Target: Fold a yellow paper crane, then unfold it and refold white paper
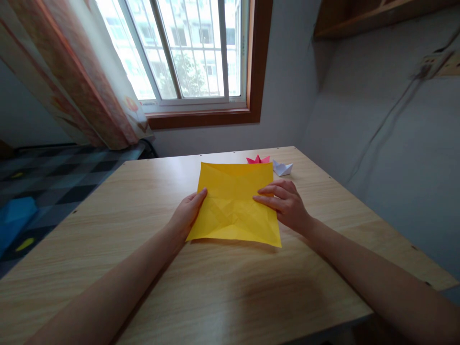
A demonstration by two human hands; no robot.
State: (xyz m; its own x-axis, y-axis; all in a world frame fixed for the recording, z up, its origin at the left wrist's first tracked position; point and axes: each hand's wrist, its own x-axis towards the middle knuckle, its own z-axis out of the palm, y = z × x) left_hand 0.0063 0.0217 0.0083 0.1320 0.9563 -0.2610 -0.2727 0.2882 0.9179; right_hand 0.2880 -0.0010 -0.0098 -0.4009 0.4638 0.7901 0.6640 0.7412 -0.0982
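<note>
A creased square sheet of yellow paper (235, 203) is spread out between my hands, tilted up a little over the table. My left hand (189, 211) grips its left edge, the thumb on top and the other fingers hidden beneath. At the right edge, my right hand (285, 203) has fingers lying across the top face, while its thumb is out of sight under the paper. Faint fold lines cross the sheet, most of them near its middle and lower half.
Behind the sheet sit a pink folded paper piece (258, 159) and a white paper boat (282, 167). The wooden table (143, 273) meets the wall on the right. A bed (72, 177) with a checked cover and a blue object (16, 215) lies left, below a curtain (77, 72).
</note>
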